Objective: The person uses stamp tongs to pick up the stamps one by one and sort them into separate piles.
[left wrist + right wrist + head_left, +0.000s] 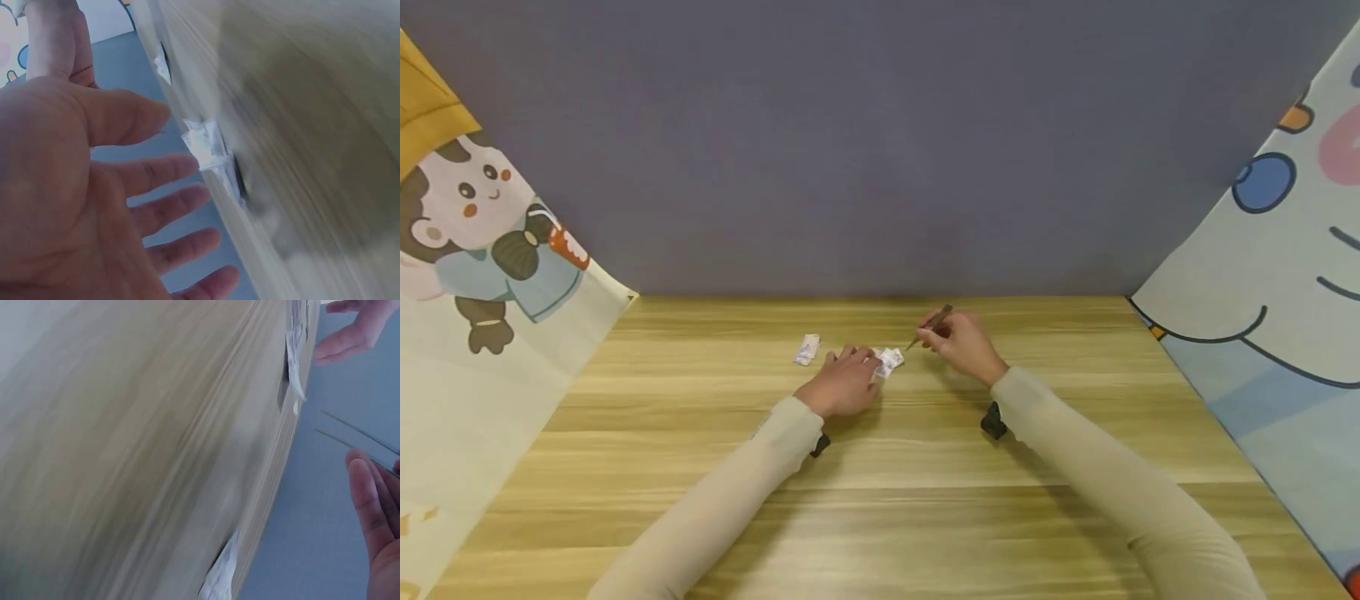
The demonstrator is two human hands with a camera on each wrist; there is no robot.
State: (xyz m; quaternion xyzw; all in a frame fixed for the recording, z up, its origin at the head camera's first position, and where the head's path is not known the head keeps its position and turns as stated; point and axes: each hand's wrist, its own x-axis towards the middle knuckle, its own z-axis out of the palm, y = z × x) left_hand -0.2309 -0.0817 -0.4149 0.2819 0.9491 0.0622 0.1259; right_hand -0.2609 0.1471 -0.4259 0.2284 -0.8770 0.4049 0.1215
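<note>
My left hand (pixel 846 383) reaches over the wooden table with fingers extended, its fingertips beside a small bunch of overlapping white packets (pixel 890 362). In the left wrist view the thumb and fingers are spread, with the index fingertip right at the edge of the packets (pixel 209 147). My right hand (pixel 966 343) pinches slim metal tweezers (pixel 936 321), which slant down toward the packets. The two tips of the tweezers (pixel 356 434) stand apart with nothing between them in the right wrist view.
A single white packet (pixel 807 349) with purple print lies left of the left hand. Another packet (pixel 222 572) lies on the tabletop (pixel 880 517) on the right hand's side. A grey panel (pixel 880 150) rises behind the table, with cartoon-printed sheets (pixel 1292 275) at the sides.
</note>
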